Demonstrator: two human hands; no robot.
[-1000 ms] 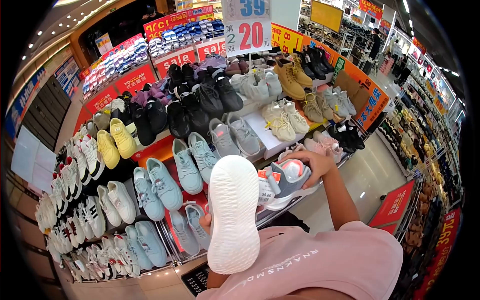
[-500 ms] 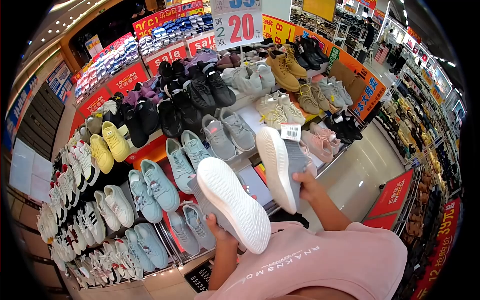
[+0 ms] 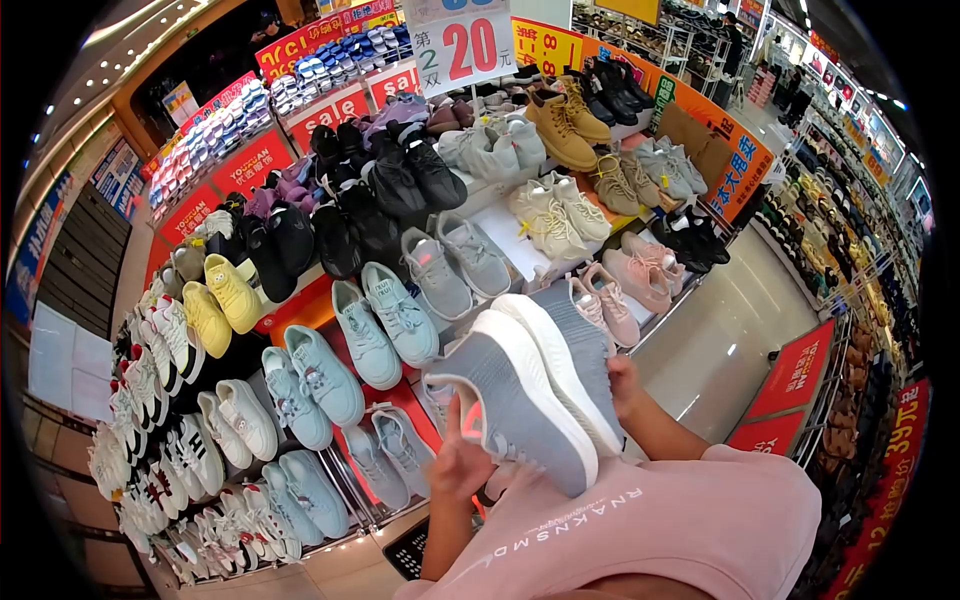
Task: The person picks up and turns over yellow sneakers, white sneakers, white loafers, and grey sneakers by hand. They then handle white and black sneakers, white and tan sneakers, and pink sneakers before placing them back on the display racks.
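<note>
Two grey sneakers with thick white soles are held up in front of my chest, their soles side by side and pressed close together. My left hand (image 3: pixel 462 455) grips the nearer grey sneaker (image 3: pixel 510 385) by its opening, where a pink lining shows. On the far side, my right hand (image 3: pixel 626 388) holds the other grey sneaker (image 3: pixel 585 330) by its upper; part of that hand is hidden behind the shoe.
A tiered display holds pale blue sneakers (image 3: pixel 325 375), yellow shoes (image 3: pixel 230 292), pink sneakers (image 3: pixel 642 275) and tan boots (image 3: pixel 560 132). A price sign (image 3: pixel 462 50) stands above it. More shoe racks (image 3: pixel 840 250) line the right side beyond the aisle floor (image 3: pixel 720 335).
The two sneakers have come together from apart. The left one has turned from showing its sole to showing its grey upper, and the right one's price tag is out of sight.
</note>
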